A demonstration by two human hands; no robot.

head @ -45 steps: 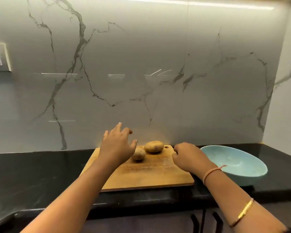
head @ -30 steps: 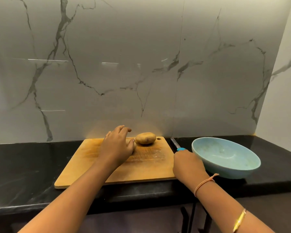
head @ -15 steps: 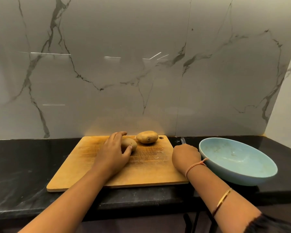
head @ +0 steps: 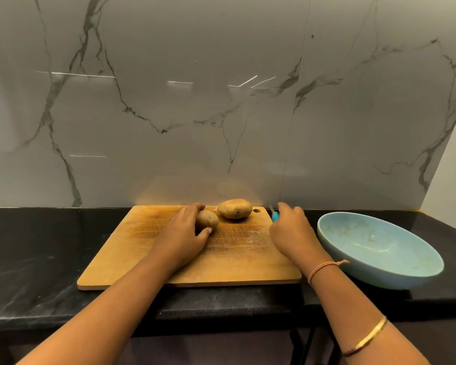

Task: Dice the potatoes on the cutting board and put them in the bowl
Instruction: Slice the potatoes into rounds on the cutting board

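Note:
Two whole brown potatoes lie at the far side of the wooden cutting board (head: pixel 148 262). My left hand (head: pixel 184 233) curls around the smaller potato (head: pixel 208 219), fingers over its top and thumb under its near side. The larger potato (head: pixel 234 208) sits free just behind and to the right. My right hand (head: pixel 291 230) is at the board's right edge, closed on a knife (head: pixel 274 215) with a blue handle; only a bit of the handle and blade shows past my fingers. The pale blue bowl (head: pixel 395 275) stands empty to the right of the board.
The board and bowl rest on a black stone counter (head: pixel 32 259) against a grey marble wall (head: pixel 221 101). A side wall closes the corner at the far right. The counter's front edge runs just below the board.
My left hand has settled onto the smaller potato and grips it. My right hand took the knife from beside the board and has shifted it toward the board's far right corner.

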